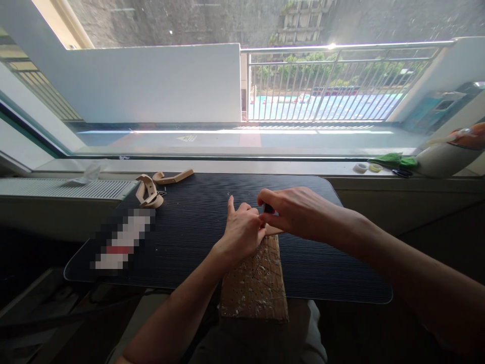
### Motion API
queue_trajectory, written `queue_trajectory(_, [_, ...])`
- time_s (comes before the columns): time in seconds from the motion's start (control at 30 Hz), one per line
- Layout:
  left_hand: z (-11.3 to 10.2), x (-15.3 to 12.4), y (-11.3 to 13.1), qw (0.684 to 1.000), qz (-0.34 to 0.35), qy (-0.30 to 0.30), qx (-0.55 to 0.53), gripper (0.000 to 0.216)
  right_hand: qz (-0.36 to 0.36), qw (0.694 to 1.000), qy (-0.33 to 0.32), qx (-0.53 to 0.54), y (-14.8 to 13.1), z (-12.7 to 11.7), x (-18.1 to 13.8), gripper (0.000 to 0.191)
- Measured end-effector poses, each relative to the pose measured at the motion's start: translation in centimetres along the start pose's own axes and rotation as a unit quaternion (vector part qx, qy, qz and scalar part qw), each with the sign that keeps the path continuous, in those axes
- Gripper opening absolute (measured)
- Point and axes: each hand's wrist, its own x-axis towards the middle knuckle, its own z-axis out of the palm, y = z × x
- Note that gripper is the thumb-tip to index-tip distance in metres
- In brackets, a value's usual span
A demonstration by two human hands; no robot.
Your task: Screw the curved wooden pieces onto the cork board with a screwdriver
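Observation:
My left hand [245, 227] is closed over the far end of a brown, worn board [255, 285] pitted with holes. Its fingers press on a light wooden piece [273, 230], mostly covered by both hands. From the right, my right hand [290, 210] comes in closed around a small tool with a dark handle [268, 208]. The tool's lower end is hidden, so its kind does not show. Both hands are close together, nearly touching, above the wooden piece. The board lies partly on the black table [189, 237] and sticks out over its near edge.
Curved wooden pieces [148, 192] lie at the table's back left, with another hooked wooden piece [174, 177] beside them. A blurred-out item [125, 240] rests at the left. Tape rolls [360, 167] and a green cloth [394, 160] sit on the windowsill behind.

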Motion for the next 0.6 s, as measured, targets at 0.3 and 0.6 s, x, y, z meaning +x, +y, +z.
queue_trajectory(0.3, [-0.08, -0.05, 0.17, 1.0, -0.002, -0.002, -0.003, 0.02, 0.026, 0.999, -0.008, -0.025, -0.1, 0.04, 0.1, 0.02])
queue_trajectory(0.6, [-0.04, -0.11, 0.02, 1.0, 0.004, 0.002, -0.002, 0.022, -0.015, 0.999, 0.001, 0.031, 0.27, -0.17, -0.23, 0.011])
